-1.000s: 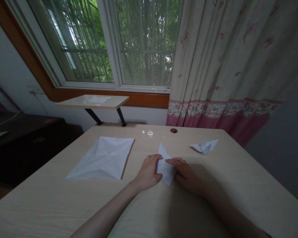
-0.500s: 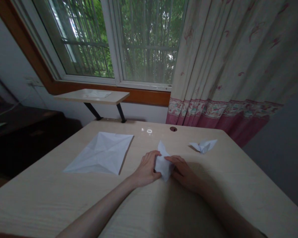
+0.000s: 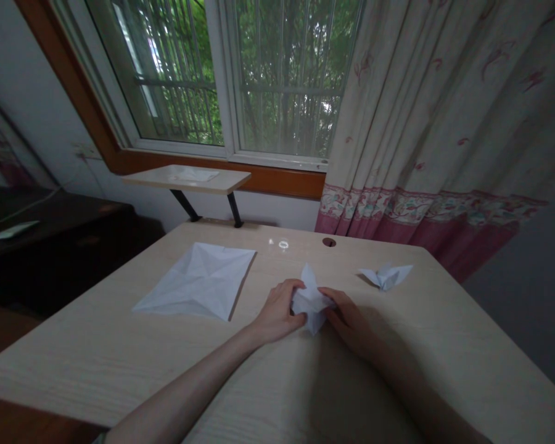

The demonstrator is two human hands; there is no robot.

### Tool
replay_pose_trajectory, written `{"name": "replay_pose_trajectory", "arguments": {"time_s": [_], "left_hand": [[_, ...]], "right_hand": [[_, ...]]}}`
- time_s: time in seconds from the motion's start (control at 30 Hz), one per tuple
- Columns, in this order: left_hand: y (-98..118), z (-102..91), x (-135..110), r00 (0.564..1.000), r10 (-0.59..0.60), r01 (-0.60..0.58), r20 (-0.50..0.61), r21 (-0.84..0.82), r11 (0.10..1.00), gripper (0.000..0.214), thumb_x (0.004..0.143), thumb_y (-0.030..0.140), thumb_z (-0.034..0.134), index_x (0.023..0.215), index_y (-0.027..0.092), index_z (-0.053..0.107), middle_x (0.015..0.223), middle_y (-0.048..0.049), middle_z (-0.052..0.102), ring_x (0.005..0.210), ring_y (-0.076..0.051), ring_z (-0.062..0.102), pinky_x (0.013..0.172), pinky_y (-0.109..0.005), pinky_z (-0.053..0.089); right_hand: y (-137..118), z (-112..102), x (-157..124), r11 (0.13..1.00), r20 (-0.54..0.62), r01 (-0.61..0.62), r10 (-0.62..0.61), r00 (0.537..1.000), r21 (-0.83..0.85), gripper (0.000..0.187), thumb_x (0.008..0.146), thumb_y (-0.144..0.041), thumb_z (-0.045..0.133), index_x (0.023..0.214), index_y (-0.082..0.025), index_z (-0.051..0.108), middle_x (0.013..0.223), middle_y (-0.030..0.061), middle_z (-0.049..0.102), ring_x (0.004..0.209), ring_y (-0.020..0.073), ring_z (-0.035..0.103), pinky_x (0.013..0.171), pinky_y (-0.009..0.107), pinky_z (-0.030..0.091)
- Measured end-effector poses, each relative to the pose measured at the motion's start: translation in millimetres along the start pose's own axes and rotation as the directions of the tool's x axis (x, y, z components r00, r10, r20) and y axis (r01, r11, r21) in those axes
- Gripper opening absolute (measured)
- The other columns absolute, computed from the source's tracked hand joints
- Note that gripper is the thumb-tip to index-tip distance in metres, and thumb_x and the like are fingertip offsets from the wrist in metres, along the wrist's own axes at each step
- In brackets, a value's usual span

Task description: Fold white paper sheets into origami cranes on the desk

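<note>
Both my hands meet at the middle of a light wooden table (image 3: 120, 364). Between them is a small folded white paper piece (image 3: 311, 299), with one point sticking up toward the window. My left hand (image 3: 277, 311) pinches its left side with curled fingers. My right hand (image 3: 349, 317) holds its right side, fingers bent over the paper. The piece rests on or just above the tabletop; I cannot tell which.
A creased white square sheet (image 3: 198, 280) lies flat to the left. A finished folded paper figure (image 3: 387, 275) sits at the right rear. A cable hole (image 3: 328, 242) is near the far edge. Behind are a small shelf (image 3: 187, 177), window and curtain (image 3: 439, 123); a dark cabinet (image 3: 50, 240) stands left.
The folded piece has been gathered narrower between my hands and its lower part looks more bunched. The camera shifted slightly, so everything sits a little to the right.
</note>
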State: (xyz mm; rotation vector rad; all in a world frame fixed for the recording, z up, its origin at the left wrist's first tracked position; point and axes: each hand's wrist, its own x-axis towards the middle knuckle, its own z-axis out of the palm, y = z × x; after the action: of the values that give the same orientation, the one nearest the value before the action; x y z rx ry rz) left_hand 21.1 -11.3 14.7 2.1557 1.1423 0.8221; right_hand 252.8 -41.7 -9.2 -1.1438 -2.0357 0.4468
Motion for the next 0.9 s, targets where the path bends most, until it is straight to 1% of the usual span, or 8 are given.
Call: {"name": "replay_pose_trajectory", "arguments": {"time_s": [0.13, 0.23, 0.4, 0.53, 0.6, 0.73, 0.83, 0.9], "left_hand": [[3.0, 4.2, -0.1, 0.998, -0.019, 0.021, -0.053, 0.030, 0.999, 0.060, 0.072, 0.031, 0.079, 0.124, 0.019, 0.051, 0.124, -0.0116, 0.061, 0.115, -0.032, 0.058, 0.099, -0.049, 0.046], [1.7, 6.7, -0.9, 0.998, 0.007, -0.003, -0.070, 0.059, 0.998, 0.069, 0.070, 0.032, 0.083, 0.128, 0.018, 0.049, 0.127, -0.0127, 0.059, 0.119, -0.033, 0.057, 0.101, -0.050, 0.046], [-2.6, 9.4, -3.6, 0.983, 0.127, -0.101, -0.130, 0.189, 0.977, 0.095, 0.061, 0.028, 0.091, 0.139, 0.021, 0.038, 0.146, -0.0180, 0.044, 0.137, -0.038, 0.043, 0.110, -0.057, 0.039], [-2.6, 8.7, -5.2, 0.953, 0.238, -0.178, -0.189, 0.288, 0.941, 0.108, 0.059, 0.030, 0.094, 0.145, 0.023, 0.029, 0.151, -0.0199, 0.037, 0.141, -0.040, 0.037, 0.111, -0.061, 0.036], [-2.4, 8.3, -5.7, 0.930, 0.313, -0.240, -0.193, 0.326, 0.914, 0.110, 0.060, 0.031, 0.094, 0.146, 0.024, 0.026, 0.152, -0.0213, 0.035, 0.142, -0.041, 0.035, 0.111, -0.062, 0.033], [-3.2, 8.8, -6.5, 0.869, 0.469, -0.390, -0.157, 0.367, 0.845, 0.098, 0.070, 0.028, 0.088, 0.144, 0.023, 0.025, 0.151, -0.0220, 0.037, 0.143, -0.038, 0.035, 0.115, -0.063, 0.028], [-3.1, 9.0, -7.3, 0.841, 0.529, -0.448, -0.118, 0.396, 0.802, 0.076, 0.077, 0.026, 0.083, 0.135, 0.022, 0.034, 0.150, -0.0208, 0.039, 0.143, -0.035, 0.034, 0.116, -0.062, 0.027], [-2.3, 8.3, -7.7, 0.836, 0.541, -0.456, -0.095, 0.429, 0.780, 0.061, 0.080, 0.028, 0.081, 0.126, 0.023, 0.041, 0.149, -0.0188, 0.040, 0.143, -0.035, 0.034, 0.117, -0.062, 0.027]], "right_hand": [[-3.2, -2.1, 3.1, 1.000, -0.056, -0.021, 0.021, 0.998, -0.007, 0.037, 0.098, -0.028, 0.047, 0.134, -0.025, 0.055, 0.131, 0.0114, 0.064, 0.122, 0.0257, 0.060, 0.105, 0.048, 0.050], [-0.5, -0.5, 4.1, 1.000, -0.091, 0.003, -0.004, 0.996, -0.006, 0.034, 0.099, -0.031, 0.048, 0.131, -0.025, 0.058, 0.128, 0.0113, 0.067, 0.119, 0.0262, 0.062, 0.103, 0.048, 0.051], [4.1, 3.9, 5.4, 0.997, -0.188, 0.073, -0.073, 0.980, -0.008, 0.023, 0.099, -0.030, 0.048, 0.117, -0.025, 0.062, 0.123, 0.0111, 0.068, 0.115, 0.0261, 0.065, 0.099, 0.047, 0.054], [-0.7, 3.4, 6.7, 1.000, -0.214, 0.015, -0.015, 0.977, -0.005, 0.019, 0.098, -0.032, 0.049, 0.111, -0.024, 0.061, 0.122, 0.0117, 0.068, 0.113, 0.0264, 0.065, 0.097, 0.046, 0.055], [-3.8, 2.6, 7.0, 0.999, -0.224, -0.034, 0.040, 0.974, 0.029, 0.020, 0.099, -0.035, 0.049, 0.113, -0.024, 0.059, 0.122, 0.0125, 0.067, 0.104, 0.0249, 0.069, 0.091, 0.043, 0.058], [-5.5, 2.8, 6.8, 0.990, -0.271, -0.090, 0.117, 0.956, 0.108, 0.023, 0.099, -0.042, 0.051, 0.113, -0.024, 0.056, 0.121, 0.0130, 0.064, 0.087, 0.0205, 0.071, 0.077, 0.037, 0.062], [-3.9, 4.1, 6.6, 0.992, -0.318, -0.061, 0.093, 0.944, 0.111, 0.024, 0.099, -0.045, 0.051, 0.109, -0.025, 0.056, 0.116, 0.0114, 0.065, 0.089, 0.0208, 0.070, 0.077, 0.037, 0.062], [-3.3, 4.5, 6.7, 0.996, -0.337, -0.021, 0.050, 0.940, 0.088, 0.022, 0.100, -0.045, 0.050, 0.106, -0.025, 0.056, 0.114, 0.0103, 0.065, 0.095, 0.0221, 0.068, 0.081, 0.039, 0.061]]}}
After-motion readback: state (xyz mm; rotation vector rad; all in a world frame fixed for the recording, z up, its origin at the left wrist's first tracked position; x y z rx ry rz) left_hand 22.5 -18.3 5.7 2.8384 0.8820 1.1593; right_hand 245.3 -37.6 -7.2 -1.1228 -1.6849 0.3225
